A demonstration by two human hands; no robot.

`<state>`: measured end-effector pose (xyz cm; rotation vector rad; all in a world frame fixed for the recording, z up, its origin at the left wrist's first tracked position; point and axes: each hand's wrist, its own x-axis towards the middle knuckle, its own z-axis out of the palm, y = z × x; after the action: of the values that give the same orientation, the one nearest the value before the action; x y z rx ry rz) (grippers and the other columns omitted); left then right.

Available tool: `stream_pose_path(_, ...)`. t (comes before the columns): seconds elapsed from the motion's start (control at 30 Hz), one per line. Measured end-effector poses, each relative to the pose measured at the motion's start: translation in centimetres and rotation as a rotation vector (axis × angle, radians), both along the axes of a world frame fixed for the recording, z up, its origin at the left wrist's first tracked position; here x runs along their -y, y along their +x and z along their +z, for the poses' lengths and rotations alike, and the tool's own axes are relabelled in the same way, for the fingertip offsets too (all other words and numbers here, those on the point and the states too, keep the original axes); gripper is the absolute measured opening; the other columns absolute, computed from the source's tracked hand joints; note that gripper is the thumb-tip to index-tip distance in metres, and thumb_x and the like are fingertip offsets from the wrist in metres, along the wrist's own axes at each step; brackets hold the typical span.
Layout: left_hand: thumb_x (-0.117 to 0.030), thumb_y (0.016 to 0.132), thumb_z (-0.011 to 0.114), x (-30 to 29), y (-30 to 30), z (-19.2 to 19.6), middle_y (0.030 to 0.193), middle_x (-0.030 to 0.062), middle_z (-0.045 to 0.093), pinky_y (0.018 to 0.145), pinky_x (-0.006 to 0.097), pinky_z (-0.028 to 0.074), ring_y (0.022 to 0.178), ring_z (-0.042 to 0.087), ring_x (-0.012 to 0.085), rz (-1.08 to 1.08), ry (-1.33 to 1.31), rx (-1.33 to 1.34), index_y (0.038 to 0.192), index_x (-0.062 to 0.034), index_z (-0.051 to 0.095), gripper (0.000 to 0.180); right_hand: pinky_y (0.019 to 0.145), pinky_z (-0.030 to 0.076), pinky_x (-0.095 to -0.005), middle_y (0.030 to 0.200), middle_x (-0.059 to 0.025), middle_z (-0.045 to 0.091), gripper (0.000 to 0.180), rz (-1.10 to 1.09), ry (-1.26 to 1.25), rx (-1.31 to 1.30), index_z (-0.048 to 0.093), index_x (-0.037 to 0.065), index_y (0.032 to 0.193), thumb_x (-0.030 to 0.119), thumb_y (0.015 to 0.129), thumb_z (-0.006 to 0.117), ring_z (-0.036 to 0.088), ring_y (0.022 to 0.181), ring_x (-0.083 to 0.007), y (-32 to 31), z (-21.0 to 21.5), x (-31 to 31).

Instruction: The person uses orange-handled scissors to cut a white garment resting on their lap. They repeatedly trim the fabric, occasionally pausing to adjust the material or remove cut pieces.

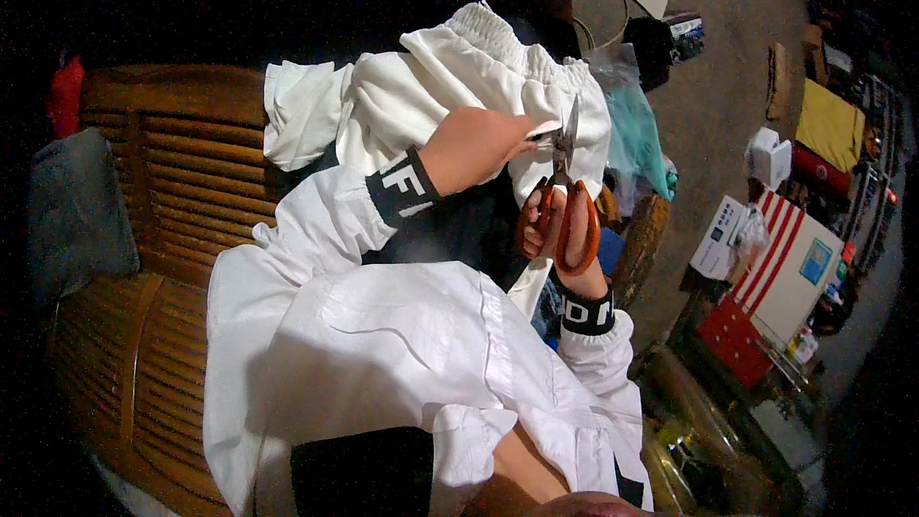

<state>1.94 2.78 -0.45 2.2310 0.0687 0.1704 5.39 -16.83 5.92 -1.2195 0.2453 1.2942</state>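
**Scissors held at the edge of a white garment, seen from the head camera**

The left hand (474, 146) is closed, its fingertips pinching a fold of the white garment (450, 86) just beside the blades. The right hand (565, 230) grips the orange-handled scissors (563, 193), fingers threaded through the two loops; the blades point upward and lie nearly together against the cloth, close to the left fingertips. Whether they bite into the fabric cannot be told, as the left hand covers part of the contact.

The garment is bunched in the upper middle of the view, with a gathered elastic band (507, 38) along its top edge; it lies above the person's lap. Both forearms wear white sleeves ending in black cuffs (402, 190) with pale lettering, and the left sleeve crosses the lower centre, hiding much of what lies beneath.

To the left stands a slatted wooden bench (182, 163), with a grey cushion (77, 215) at its far end and a red object (65, 96) behind it. To the right of the garment hangs a teal plastic bag (634, 139). Farther right, on the floor, are a box with red and white stripes (780, 268), a small white box (771, 155) and a yellow cloth (831, 124), well apart from the hands.
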Motion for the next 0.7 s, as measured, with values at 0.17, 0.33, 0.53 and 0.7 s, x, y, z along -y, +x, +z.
stream_pose_path(0.17, -0.024, 0.085, 0.058, -0.4, 0.4, 1.5, 0.066, 0.0132, 0.059, 0.053, 0.041, 0.045, 0.063, 0.060, 0.0335, 0.132, 0.014, 0.075, 0.087, -0.0091, 0.055, 0.015, 0.056, 0.040, -0.0269, 0.088, -0.0031, 0.053, 0.049, 0.082, 0.002, 0.129, 0.046, 0.007, 0.110, 0.052, 0.094, 0.036, 0.047, 0.065, -0.0125, -0.5, -1.2, 1.9)
stream_pose_path(0.33, -0.018, 0.082, 0.060, -0.3, 0.0, 2.2, 0.064, 0.0117, 0.058, 0.052, 0.038, 0.046, 0.062, 0.060, 0.0306, 0.136, 0.042, 0.176, 0.085, -0.0092, 0.055, 0.011, 0.054, 0.035, -0.0248, 0.066, -0.0019, 0.046, 0.054, 0.047, -0.144, 0.222, 0.052, 0.004, 0.097, 0.055, 0.093, 0.035, 0.044, 0.056, -0.0131, -0.7, -0.5, -1.0)
stream_pose_path(0.53, -0.016, 0.081, 0.060, 0.1, -0.9, 1.9, 0.063, 0.0109, 0.058, 0.051, 0.036, 0.046, 0.060, 0.061, 0.0277, 0.095, 0.027, 0.260, 0.080, -0.0077, 0.055, 0.010, 0.053, 0.035, -0.0239, 0.067, -0.0008, 0.048, 0.051, 0.129, -0.095, 0.354, 0.053, 0.004, 0.096, 0.051, 0.095, 0.032, 0.044, 0.056, -0.0112, 0.9, 0.1, -2.9)
stream_pose_path(0.7, -0.016, 0.082, 0.059, -0.1, -1.0, 1.6, 0.064, 0.0122, 0.056, 0.051, 0.040, 0.044, 0.059, 0.058, 0.0304, 0.117, 0.010, 0.235, 0.077, -0.0066, 0.054, 0.012, 0.059, 0.038, -0.0248, 0.083, 0.0015, 0.050, 0.046, 0.148, -0.061, 0.194, 0.049, 0.009, 0.109, 0.050, 0.095, 0.036, 0.046, 0.068, -0.0094, 2.4, -0.1, -2.8)
